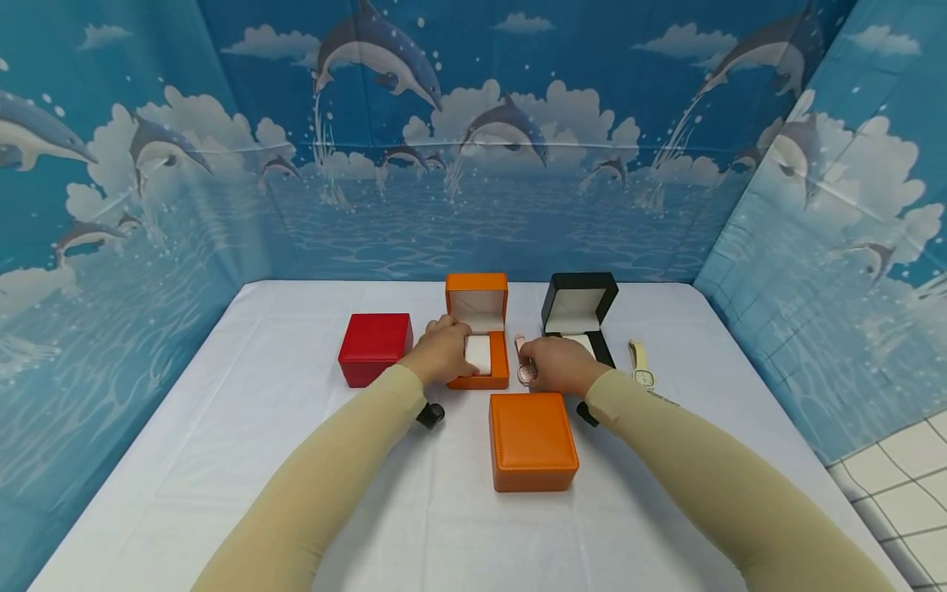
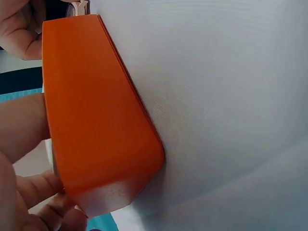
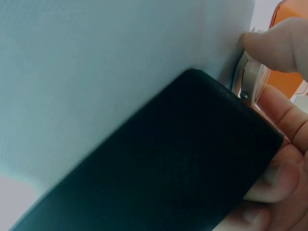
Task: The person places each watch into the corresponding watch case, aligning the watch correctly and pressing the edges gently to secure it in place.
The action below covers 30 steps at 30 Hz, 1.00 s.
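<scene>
The left grip (image 1: 440, 351) holds an open, rectangular orange box (image 1: 499, 362). The right grip (image 1: 560, 367) pinches a round rose-gold watch (image 1: 526, 375) beside an open black box (image 1: 602, 349).

Orange open watch box (image 1: 500, 362): bright orange outside, off-white lid lining (image 1: 477, 312), white cushion (image 1: 478, 353). Black open watch box (image 1: 605, 349): solid black outside, whitish within. Red closed box (image 1: 376, 335): one plain red. Orange closed box (image 1: 533, 432): plain orange all over. Smaller wristwatch (image 1: 527, 375): rose-gold, pinkish. Strapped wristwatch (image 1: 639, 355): pale yellow-gold. Tabletop (image 1: 422, 510): plain white cloth. Backdrop (image 1: 473, 218): blues, printed with grey-and-white dolphins, white clouds, pale water ripples. Sleeves (image 1: 333, 473): plain yellowish tan. Floor tiles (image 1: 921, 497): off-white, dark grid lines.
</scene>
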Tool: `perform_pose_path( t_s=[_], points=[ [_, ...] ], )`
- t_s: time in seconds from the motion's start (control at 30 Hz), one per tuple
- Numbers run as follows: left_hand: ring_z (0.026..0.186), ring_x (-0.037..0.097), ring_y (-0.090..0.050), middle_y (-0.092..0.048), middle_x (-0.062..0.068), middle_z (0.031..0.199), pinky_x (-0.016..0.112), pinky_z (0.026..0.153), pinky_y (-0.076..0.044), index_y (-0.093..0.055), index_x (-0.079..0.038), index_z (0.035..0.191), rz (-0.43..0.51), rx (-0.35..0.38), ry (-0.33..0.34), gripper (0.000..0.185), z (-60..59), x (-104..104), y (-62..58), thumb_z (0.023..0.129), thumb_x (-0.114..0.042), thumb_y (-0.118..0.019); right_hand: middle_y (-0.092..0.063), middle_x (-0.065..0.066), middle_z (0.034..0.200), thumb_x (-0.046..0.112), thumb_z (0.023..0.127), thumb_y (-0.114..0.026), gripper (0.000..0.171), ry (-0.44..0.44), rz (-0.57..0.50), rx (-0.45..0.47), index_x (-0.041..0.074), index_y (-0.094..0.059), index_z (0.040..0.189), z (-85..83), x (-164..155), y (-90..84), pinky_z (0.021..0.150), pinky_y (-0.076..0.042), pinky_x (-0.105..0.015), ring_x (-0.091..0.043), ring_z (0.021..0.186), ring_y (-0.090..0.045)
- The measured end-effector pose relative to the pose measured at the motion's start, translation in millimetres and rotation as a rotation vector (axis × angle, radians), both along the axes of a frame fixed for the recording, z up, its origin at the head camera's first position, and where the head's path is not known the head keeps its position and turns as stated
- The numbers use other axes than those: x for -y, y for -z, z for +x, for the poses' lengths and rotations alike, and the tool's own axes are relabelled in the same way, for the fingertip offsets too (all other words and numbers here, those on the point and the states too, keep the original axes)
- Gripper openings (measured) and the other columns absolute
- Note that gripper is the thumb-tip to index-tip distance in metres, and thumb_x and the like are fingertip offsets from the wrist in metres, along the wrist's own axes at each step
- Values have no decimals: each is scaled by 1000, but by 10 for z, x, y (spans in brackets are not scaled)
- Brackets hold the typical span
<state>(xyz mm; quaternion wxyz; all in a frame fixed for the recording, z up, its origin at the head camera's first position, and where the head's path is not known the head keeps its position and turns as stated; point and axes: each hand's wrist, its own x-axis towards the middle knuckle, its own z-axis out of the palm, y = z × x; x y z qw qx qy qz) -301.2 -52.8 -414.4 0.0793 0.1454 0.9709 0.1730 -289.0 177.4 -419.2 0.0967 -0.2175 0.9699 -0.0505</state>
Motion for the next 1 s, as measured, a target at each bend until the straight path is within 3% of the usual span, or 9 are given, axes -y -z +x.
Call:
perform_pose_path(
  t_s=[0.17,0.47,0.7,1.0],
  points=[
    [129,28,-48,-54,9,147,46,107,-54,-55,-11,147,25,-21,1,79,3,4,10,81,-38,-91,-64,3,85,21,87,-85,20,-3,1,0,17,-69,100,-14,-3,18,72,-50,-32,-18,75,-56],
    [116,23,-55,-61,3,127,44,97,-60,-54,-14,141,96,-34,1,77,28,19,30,79,-35,-94,-66,3,88,20,85,-85,24,-3,-25,-5,16,-70,103,-2,-14,15,73,-51,-33,-18,76,-57],
    [114,22,-58,-60,5,127,44,97,-61,-51,-14,141,156,-37,16,78,31,37,49,79,-32,-94,-69,2,96,21,85,-85,29,14,-41,-5,15,-71,110,-7,-25,29,80,-54,-35,-18,81,-58],
    [114,22,-59,-59,6,128,43,99,-61,-49,-13,142,152,-46,25,79,37,41,61,79,-32,-94,-69,1,97,19,85,-85,29,11,-56,-2,16,-68,108,25,-16,6,84,-56,-37,-19,83,-59]
  ],
)
